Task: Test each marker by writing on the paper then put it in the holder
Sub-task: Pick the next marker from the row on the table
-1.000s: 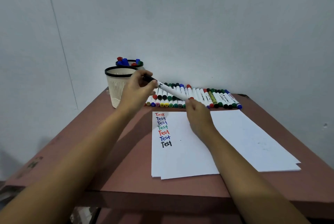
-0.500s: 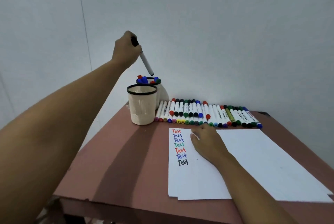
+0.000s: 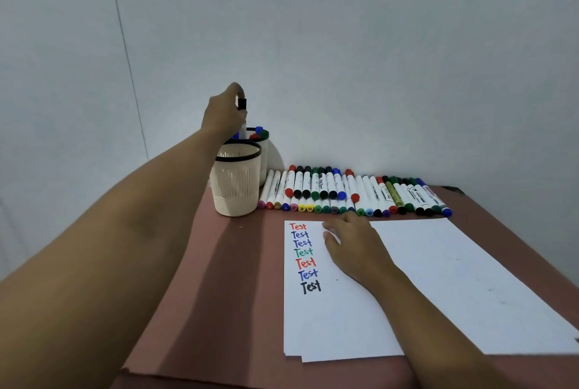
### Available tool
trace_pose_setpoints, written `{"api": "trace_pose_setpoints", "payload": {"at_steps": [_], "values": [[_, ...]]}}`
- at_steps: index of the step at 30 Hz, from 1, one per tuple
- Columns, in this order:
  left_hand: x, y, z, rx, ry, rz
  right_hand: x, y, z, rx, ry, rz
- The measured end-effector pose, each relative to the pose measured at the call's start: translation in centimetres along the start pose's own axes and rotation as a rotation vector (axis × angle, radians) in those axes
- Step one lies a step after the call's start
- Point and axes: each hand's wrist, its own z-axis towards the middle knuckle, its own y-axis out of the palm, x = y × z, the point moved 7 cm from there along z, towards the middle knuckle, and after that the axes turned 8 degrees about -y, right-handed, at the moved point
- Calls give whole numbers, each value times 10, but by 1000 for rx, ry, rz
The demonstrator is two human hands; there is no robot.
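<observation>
Brown table (image 3: pixel 219 263) pushed against a plain white wall. From my end I see the left hand (image 3: pixel 224 112) pinching a black-capped marker (image 3: pixel 242 105) upright, its lower end right at the mouth of the rear holder (image 3: pixel 264 150), which has other markers in it. A second holder (image 3: pixel 236 181) stands just in front. The right hand (image 3: pixel 354 244) lies flat, fingers relaxed, on the paper (image 3: pixel 438 279) beside seven "Test" lines, near the row of markers (image 3: pixel 354 194).
</observation>
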Motion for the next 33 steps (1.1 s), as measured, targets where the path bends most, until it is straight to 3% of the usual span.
{"api": "trace_pose_setpoints", "payload": {"at_steps": [7,11,18,21,27,33], "values": [[-3,5,-5,-123,69,223,-1,-1,0,-10,0,-17],[11,-13,-18,-41,134,137,-2,-1,0,-19,8,-10],[52,-20,-104,75,417,-2,-3,-1,-1,-36,20,7],[41,7,-141,-36,455,19,-5,-3,-1,-28,20,-5],[-6,66,-178,-282,336,144,-13,0,1,-118,-28,-194],[-18,81,-180,-387,359,188,-8,-12,15,-287,7,-92]]}}
